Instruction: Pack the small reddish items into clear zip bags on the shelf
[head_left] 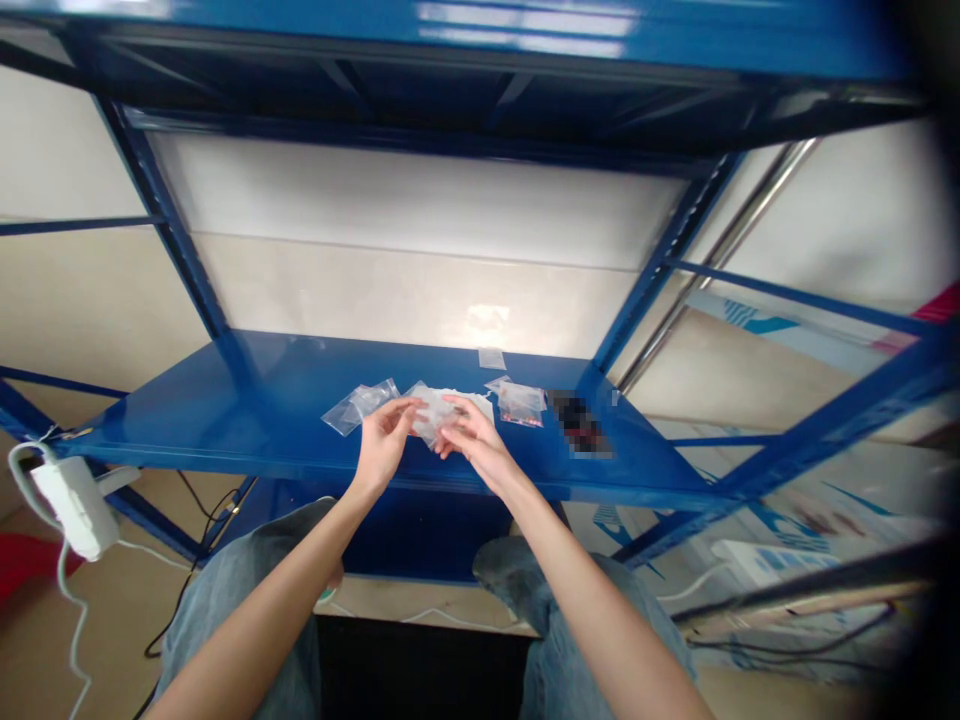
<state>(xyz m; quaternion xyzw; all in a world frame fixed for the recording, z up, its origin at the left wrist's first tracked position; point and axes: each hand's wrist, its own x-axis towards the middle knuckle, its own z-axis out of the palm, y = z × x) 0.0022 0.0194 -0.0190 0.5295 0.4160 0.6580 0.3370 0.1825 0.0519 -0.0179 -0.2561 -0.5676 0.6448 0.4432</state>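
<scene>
Between my hands, just above the blue shelf (255, 400), is a small clear plastic bag (429, 412). My left hand (388, 432) pinches its left side between thumb and fingers. At its right side, my right hand (472, 437) has its fingers closed on the bag. A white sheet or pile (480, 404) lies behind my hands, partly hidden by them. To the left rest several flat clear bags (351, 407). On the right sits another clear bag (521, 404) with small reddish pieces in it.
A small clear packet (491, 358) lies near the back of the shelf. A dark pixelated item (577, 422) is at the right. Blue uprights (180, 240) and an upper shelf (480, 90) frame the space. A white power strip (75, 508) hangs at the left edge.
</scene>
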